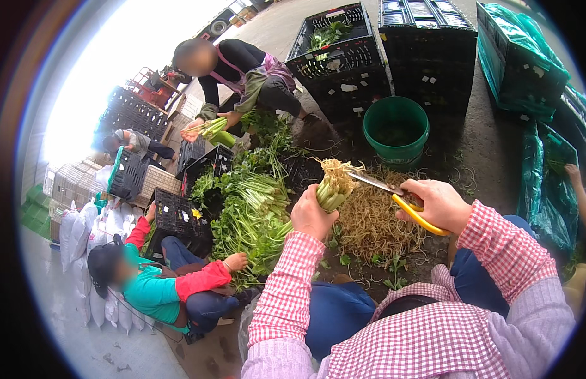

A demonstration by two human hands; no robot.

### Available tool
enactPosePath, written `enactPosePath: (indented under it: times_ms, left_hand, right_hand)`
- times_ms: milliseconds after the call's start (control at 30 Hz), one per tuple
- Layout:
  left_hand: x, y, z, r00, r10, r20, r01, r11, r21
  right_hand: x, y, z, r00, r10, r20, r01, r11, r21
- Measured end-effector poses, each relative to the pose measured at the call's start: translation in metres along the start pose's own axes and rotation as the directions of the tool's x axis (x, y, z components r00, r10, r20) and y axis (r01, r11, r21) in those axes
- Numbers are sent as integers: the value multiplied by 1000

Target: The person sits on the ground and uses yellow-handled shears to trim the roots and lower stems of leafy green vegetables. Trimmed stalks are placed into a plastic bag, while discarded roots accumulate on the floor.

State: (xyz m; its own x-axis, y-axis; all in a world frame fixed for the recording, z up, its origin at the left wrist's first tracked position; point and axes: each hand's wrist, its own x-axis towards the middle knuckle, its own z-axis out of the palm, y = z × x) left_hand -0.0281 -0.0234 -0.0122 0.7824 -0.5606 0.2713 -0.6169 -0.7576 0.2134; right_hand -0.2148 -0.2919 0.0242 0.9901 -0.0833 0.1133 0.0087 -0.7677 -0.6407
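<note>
My left hand (313,213) is closed around a bunch of celery stalks (332,193), with its pale roots (339,171) pointing up and away from me. My right hand (435,201) grips yellow-handled scissors (418,217). Their metal blades reach left to the roots; whether they are parted there is hard to tell. Beneath the scissors lies a heap of cut brown roots (385,225) on the ground. Left of my left hand spreads a pile of leafy green celery (255,213).
A green bucket (396,132) stands beyond the root heap, before stacked black crates (345,83). One co-worker (250,71) crouches ahead holding stalks; another (155,289) sits at left, a hand at the pile. Green plastic-lined crates (520,61) stand right, near another person's arm (580,199).
</note>
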Motion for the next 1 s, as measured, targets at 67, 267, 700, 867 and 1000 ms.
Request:
enactPosePath:
  times_ms: [67, 267, 700, 867, 1000]
  left_hand:
    - [0, 1, 0, 1000, -1, -3, 1, 1000, 20]
    - [-6, 6, 13, 998, 52, 19, -54, 989, 135]
    - [9, 10, 2, 984, -116, 138, 132, 984, -115]
    - [4, -27, 4, 982, -118, 148, 177, 844, -506]
    - [4, -25, 14, 986, -79, 145, 155, 738, -657]
  right_hand:
    - [-1, 5, 1, 999, -50, 21, 51, 995, -83]
    - [1, 1, 9, 999, 13, 46, -7, 992, -128]
    - [6, 12, -13, 988, 153, -28, -152, 988, 5]
    - [3, 13, -8, 995, 54, 84, -53, 998, -22]
    - [2, 12, 3, 997, 18, 75, -14, 999, -44]
